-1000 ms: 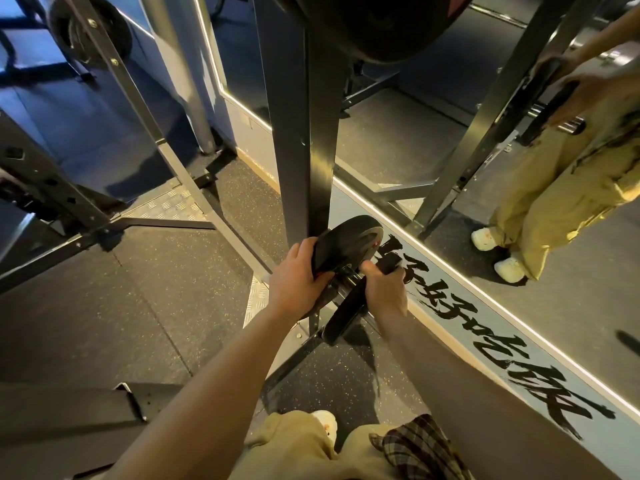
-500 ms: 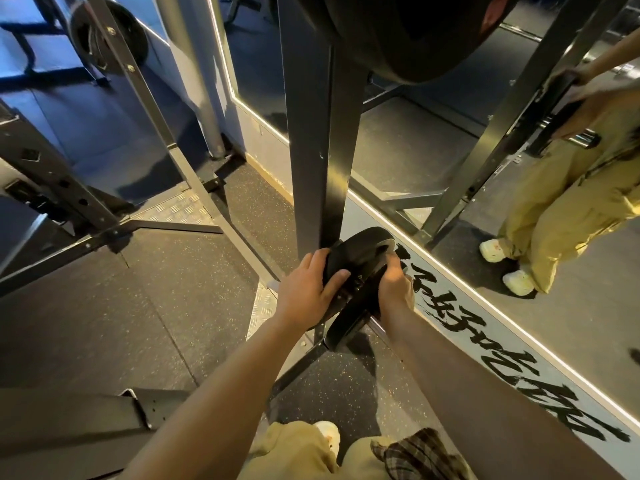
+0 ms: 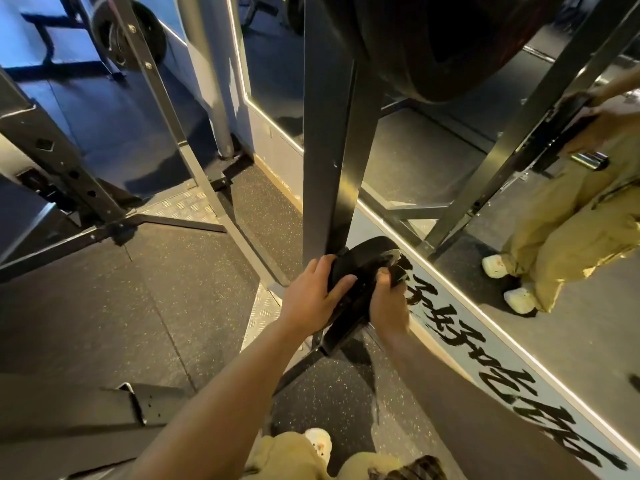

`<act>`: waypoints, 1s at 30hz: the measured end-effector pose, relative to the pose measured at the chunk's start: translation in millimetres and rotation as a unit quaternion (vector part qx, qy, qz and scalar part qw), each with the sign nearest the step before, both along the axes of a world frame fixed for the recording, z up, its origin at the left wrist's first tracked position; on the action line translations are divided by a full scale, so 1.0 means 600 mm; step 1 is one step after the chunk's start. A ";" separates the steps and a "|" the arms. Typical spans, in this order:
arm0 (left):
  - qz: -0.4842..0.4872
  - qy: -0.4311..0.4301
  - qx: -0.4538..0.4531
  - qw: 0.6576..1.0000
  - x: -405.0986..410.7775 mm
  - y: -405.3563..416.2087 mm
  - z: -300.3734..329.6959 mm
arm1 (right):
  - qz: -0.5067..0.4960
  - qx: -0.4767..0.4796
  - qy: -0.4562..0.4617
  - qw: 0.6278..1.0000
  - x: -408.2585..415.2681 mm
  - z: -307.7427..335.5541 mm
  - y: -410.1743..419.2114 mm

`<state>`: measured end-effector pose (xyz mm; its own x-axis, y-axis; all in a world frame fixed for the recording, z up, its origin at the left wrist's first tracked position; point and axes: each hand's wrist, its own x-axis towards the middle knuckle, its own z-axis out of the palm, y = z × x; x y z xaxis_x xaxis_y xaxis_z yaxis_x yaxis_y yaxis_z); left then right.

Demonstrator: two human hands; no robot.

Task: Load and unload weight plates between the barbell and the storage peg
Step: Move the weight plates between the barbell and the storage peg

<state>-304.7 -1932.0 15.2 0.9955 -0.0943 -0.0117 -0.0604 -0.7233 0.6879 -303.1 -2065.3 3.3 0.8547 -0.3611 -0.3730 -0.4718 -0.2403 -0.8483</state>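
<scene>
Honestly, the risk is a slip: my left hand (image 3: 311, 296) and right hand (image 3: 386, 306) both grip the small weight plate (image 3: 363, 261) low beside the rack upright (image 3: 325, 161), my fingers (image 3: 341, 282) curled over its rim. Whether it sits on the storage peg, hidden behind it, I cannot tell. If my hold loosens, it could drop toward my shoe (image 3: 318, 441) below my fingers.
</scene>
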 end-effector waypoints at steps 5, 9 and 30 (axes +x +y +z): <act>-0.003 0.007 0.011 1.000 0.003 0.003 -0.001 | 0.062 -0.125 -0.079 0.987 -0.049 -0.019 0.049; -0.007 -0.004 0.006 1.000 0.006 0.006 -0.010 | 0.012 -0.134 -0.080 0.988 -0.030 -0.021 0.052; -0.026 0.042 0.024 0.998 0.005 0.010 0.003 | -0.091 0.186 0.180 0.962 0.060 0.051 -0.019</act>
